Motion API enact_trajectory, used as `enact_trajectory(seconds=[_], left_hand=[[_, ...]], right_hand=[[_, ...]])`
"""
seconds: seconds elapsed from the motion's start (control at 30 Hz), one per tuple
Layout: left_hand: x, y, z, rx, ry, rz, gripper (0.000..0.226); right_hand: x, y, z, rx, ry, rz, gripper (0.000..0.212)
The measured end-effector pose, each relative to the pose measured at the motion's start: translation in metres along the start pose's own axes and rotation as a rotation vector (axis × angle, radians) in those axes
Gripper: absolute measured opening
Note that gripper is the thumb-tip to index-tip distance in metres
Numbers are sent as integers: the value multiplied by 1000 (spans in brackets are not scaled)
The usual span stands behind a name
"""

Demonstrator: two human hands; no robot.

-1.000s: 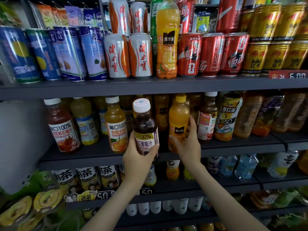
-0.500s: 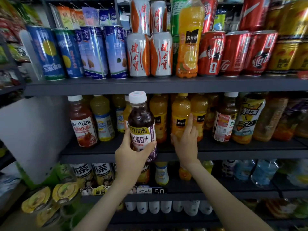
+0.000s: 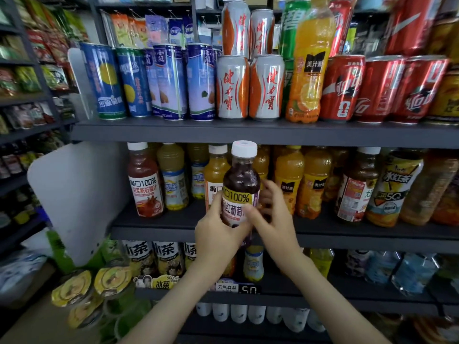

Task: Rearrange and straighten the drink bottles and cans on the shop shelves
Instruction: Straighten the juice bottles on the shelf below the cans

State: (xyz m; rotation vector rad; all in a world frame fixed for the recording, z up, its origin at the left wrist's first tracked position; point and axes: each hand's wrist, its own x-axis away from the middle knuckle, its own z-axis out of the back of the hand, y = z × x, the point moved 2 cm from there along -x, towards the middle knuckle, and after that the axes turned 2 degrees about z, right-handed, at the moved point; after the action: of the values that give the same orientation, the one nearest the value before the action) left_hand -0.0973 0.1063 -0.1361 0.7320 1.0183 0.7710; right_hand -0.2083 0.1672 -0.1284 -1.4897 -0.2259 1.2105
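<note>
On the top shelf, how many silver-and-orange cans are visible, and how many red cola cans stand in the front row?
Silver-and-orange cans: 4
Red cola cans, front row: 3
Total: 7

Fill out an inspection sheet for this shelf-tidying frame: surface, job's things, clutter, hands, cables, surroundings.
Surface: dark middle shelf, bottles standing in rows.
Job's things: grape juice bottle, white cap, held upright in front of the middle shelf; orange juice bottle stands among cans on the top shelf.
Clutter: yellow-lidded tubs piled at lower left.
Hands: left hand grips the grape juice bottle; right hand has its thumb on the label, fingers curled beside it.
Cables: nothing seen.
Surroundings: snack packets on shelves at left; white side panel.
</note>
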Motion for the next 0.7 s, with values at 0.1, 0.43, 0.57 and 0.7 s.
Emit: enact_trajectory(seconds=[0.1,0.43,0.57,0.7], left_hand=[[0,3,0,-33,-50,-26,69],[-13,0,8,-42,-141,-230,73],[-20,-12,23,112,-219,-269,57],[-35,-35,32,86,-36,-109,50]], right_hand=[[1,-1,-12,-39,-29,-37,66],[-4,-10,-8,-108,117,-80,56],[0,-10,-1,-148,131,-143,56],[5,-4,3,-174,164,-217,57]])
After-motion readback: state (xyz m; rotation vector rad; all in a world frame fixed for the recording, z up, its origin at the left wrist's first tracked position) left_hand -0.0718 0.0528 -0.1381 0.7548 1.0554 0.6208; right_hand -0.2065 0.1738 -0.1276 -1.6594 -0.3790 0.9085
